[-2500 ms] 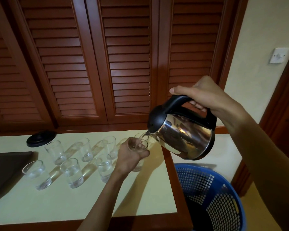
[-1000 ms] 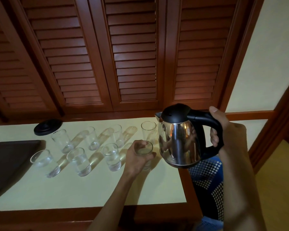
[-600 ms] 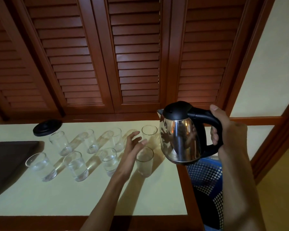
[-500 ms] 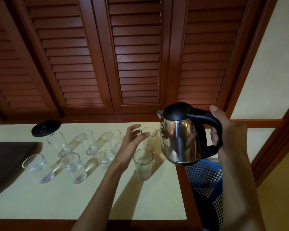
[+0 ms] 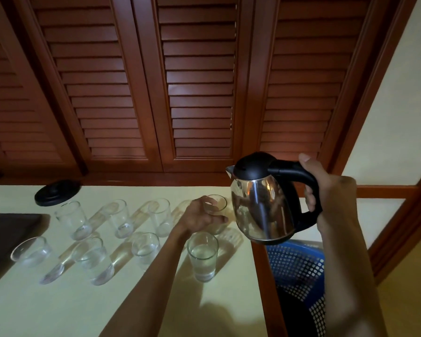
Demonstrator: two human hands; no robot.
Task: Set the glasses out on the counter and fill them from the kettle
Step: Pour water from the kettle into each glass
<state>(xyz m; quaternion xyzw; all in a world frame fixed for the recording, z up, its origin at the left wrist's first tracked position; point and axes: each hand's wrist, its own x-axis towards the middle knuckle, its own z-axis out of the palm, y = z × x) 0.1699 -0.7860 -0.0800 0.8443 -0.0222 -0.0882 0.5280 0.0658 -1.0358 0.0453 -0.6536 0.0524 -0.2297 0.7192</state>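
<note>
Clear glass, smooth and round, makes up all eight cups on the pale yellow surface (image 5: 58, 310). Nearest is the near-right glass (image 5: 202, 255), standing up with water in it, so that one looks done. The other near glasses to its left look to have water too. Just past it, the left hand (image 5: 199, 218) has its grip curled around the far-right glass (image 5: 215, 210), which looks empty. I think this is the glass to fill next. The right hand (image 5: 326, 190) has its grip clenched on the black handle of the shiny steel kettle (image 5: 265, 203). The kettle is held upright in the air, just to the right of that glass, and is not pouring. Next, the spout must tip slowly over the rim, while the left hand keeps the glass steady. Far left lies a flat, round, black kettle base (image 5: 57, 192).
</note>
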